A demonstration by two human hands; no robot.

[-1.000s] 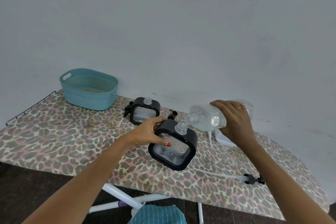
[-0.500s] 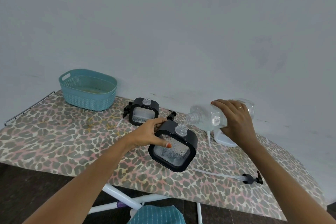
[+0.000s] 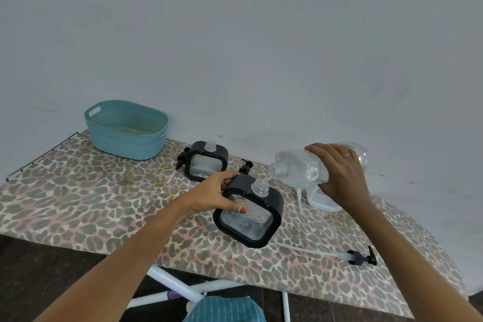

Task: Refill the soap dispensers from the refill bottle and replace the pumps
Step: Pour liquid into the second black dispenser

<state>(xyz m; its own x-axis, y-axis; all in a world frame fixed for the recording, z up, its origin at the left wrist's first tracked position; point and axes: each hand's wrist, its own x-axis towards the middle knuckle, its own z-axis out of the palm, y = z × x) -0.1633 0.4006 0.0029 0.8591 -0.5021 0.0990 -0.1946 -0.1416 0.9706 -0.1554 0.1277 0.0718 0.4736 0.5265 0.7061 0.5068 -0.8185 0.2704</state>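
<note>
One leopard-print ironing board [image 3: 78, 204] carries everything. One teal basket [image 3: 125, 138] stands at its far left. One clear refill bottle [image 3: 300, 167] is tipped on its side in the grasp of the right hand [image 3: 342, 175], its open mouth just above the neck of the near dispenser [image 3: 251, 219]. The left hand [image 3: 211, 196] grips this dispenser and holds it tilted. A second black-framed dispenser [image 3: 206, 162] stands behind, uncapped. Three black pumps lie loose: one near the front right [image 3: 362, 259], and one at each side of the far dispenser, left [image 3: 181, 161] and right [image 3: 246, 166].
</note>
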